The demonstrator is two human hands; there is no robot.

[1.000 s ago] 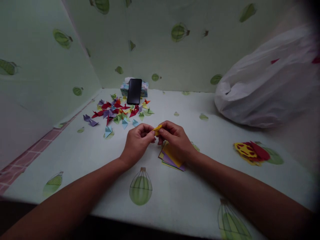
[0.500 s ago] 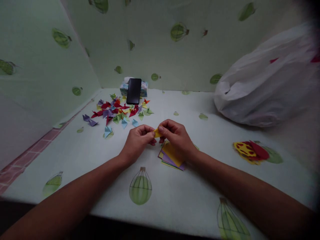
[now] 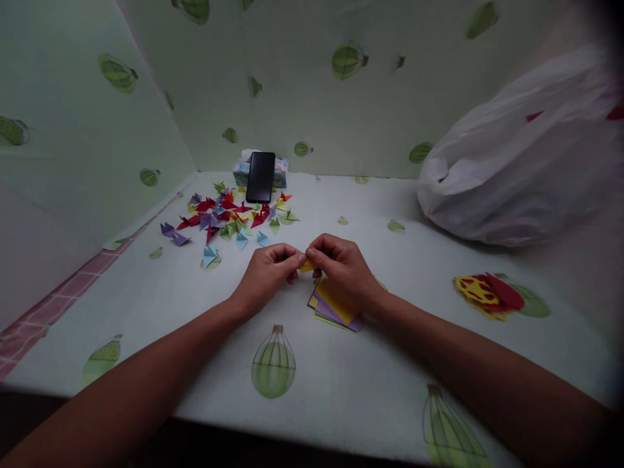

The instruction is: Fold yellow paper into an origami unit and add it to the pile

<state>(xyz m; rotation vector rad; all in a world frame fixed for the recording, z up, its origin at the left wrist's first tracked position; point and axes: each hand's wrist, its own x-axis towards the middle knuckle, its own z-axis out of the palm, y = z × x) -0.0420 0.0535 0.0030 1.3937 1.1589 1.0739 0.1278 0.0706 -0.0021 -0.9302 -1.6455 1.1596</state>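
Left hand (image 3: 266, 276) and right hand (image 3: 344, 270) have drawn closer at the fingertips since the earlier frame. Nearest, I log a paper stack (image 3: 336, 305) on the table (image 3: 331, 390), partly hidden by the right hand; then yellow paper (image 3: 307, 266) pinched between both hands' closed fingertips; beyond, paper birds (image 3: 227, 216); farthest, phone (image 3: 260, 177) leaning on tissue box (image 3: 281, 174).

Dim, greyish light dulls the view, and the white bag (image 3: 507, 175) blurs toward a blackened upper right corner.
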